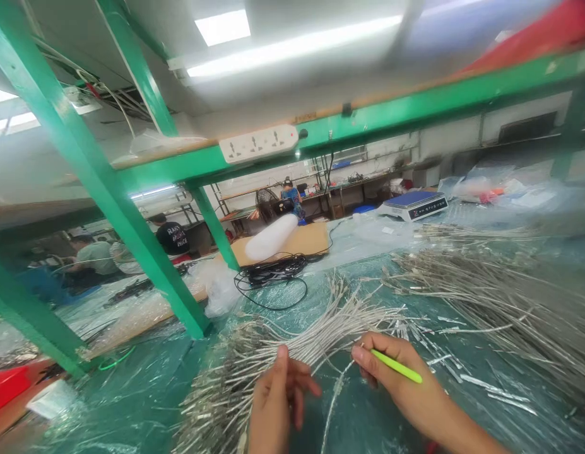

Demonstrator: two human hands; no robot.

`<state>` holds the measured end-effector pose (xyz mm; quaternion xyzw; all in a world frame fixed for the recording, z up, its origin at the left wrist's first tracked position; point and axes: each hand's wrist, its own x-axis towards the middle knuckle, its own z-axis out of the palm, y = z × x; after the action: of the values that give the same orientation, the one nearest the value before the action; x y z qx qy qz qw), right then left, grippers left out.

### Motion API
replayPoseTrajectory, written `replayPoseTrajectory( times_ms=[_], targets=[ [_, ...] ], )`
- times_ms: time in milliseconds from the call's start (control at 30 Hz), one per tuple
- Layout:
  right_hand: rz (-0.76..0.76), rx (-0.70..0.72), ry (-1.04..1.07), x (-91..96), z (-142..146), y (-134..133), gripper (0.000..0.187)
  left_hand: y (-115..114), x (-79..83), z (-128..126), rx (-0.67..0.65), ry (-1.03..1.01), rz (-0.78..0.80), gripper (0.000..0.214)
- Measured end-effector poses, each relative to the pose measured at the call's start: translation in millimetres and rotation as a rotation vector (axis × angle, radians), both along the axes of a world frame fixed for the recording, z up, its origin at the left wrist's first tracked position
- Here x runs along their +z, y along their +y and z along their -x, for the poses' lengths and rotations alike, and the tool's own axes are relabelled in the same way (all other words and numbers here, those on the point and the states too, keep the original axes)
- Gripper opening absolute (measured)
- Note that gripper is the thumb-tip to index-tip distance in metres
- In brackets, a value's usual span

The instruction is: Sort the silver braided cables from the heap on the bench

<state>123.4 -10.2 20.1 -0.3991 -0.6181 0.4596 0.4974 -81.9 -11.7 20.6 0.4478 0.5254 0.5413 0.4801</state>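
Observation:
My right hand (401, 378) is closed, with a bright yellow-green pen-shaped tool (396, 366) lying across it; the tool's tip is hidden. Thumb and forefinger also pinch the end of a thin whitish braided cable (337, 394), which hangs down between my hands. My left hand (281, 397) is held with thumb up and fingers apart, holding nothing, left of that cable. Just beyond both hands lies a large bundle of silvery-white cables (315, 331), its many ends fanned out at the left.
More grey cables (486, 296) pile up at the right, near strips of clear-looking scrap (495, 384). Behind are coiled black cable (273, 271), a digital scale (413, 205) and plastic bags. A green frame (145, 252) carries a power strip (259, 143). Other people sit farther back.

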Motion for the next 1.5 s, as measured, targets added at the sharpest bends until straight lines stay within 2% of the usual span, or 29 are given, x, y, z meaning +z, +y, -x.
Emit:
replayPoseTrajectory(
  times_ms=[100,300,633,833,1167,1367,1500],
  targets=[
    [-0.006,-0.014,-0.013,0.2,1.1,-0.7,0.04,-8.2,-4.0,-12.1,-0.143,0.063,-0.025,0.065],
    [-0.004,0.002,-0.014,-4.5,5.5,-5.5,0.04,-15.2,-11.6,-27.6,-0.243,-0.02,-0.143,0.04],
    [0.049,0.0,0.001,2.4,7.9,-8.3,0.042,-16.3,-5.4,-30.0,-0.251,-0.055,-0.104,0.035],
    [0.039,-0.014,-0.028,1.4,7.8,-9.8,0.041,-13.9,-10.4,-28.2,-0.256,-0.077,-0.079,0.037],
    [0.018,0.013,0.03,-0.3,4.5,-2.4,0.039,-13.0,-10.2,-21.1,-0.428,-0.137,-0.037,0.028],
    [0.045,-0.041,0.097,-1.9,1.8,0.4,0.042,-12.2,-9.2,-21.4,-0.417,-0.139,-0.032,0.03],
    [0.074,-0.168,0.2,-0.3,-4.1,5.1,0.041,-12.4,-4.2,-20.4,-0.342,-0.137,-0.019,0.034]
  ],
)
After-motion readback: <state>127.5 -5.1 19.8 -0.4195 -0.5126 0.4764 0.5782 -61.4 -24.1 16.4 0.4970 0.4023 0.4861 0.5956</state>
